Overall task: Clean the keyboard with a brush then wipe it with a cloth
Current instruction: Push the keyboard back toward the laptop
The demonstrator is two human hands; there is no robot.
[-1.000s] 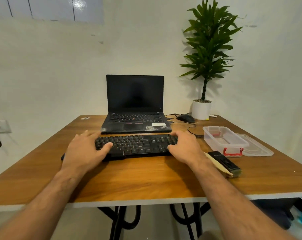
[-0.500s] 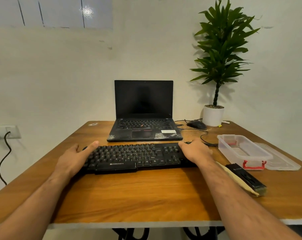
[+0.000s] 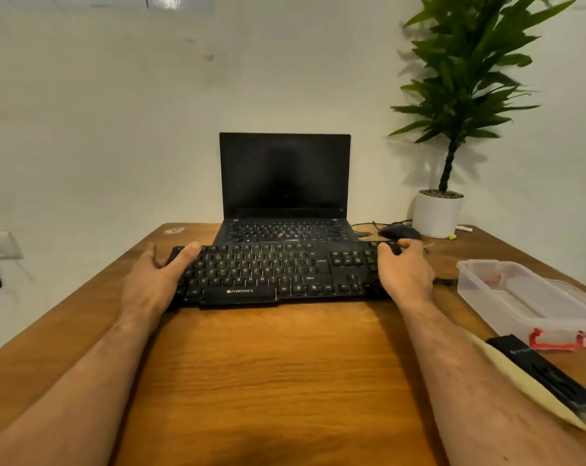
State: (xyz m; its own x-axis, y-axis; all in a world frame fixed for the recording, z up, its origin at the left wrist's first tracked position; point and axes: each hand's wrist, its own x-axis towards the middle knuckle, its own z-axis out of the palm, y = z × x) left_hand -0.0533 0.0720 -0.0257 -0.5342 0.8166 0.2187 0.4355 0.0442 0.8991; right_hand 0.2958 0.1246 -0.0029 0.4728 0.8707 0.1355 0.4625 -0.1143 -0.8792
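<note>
Since the earlier frames the keyboard [image 3: 275,275] has been drawn toward the near edge of the tabletop [image 3: 271,364], and both hands have been shifted to its ends. The keyboard is now seen just in front of the laptop [image 3: 285,200], its far edge against or over the laptop's front; which of the two cannot be told. Its left end is gripped by the left hand [image 3: 152,280], the thumb laid over the top corner keys and the fingers curled round the end. Its right end is gripped by the right hand [image 3: 404,274], with the fingers curled over the far right corner. A mouse [image 3: 399,232] is seen just beyond the keyboard's right end, and a potted plant [image 3: 439,210] beyond that. A clear plastic box [image 3: 527,297] with a red clasp is set to the right of the keyboard, apart from it. Nearer than the box, a black brush [image 3: 547,375] is laid upon a pale cloth [image 3: 506,378], well apart from the keyboard.
</note>
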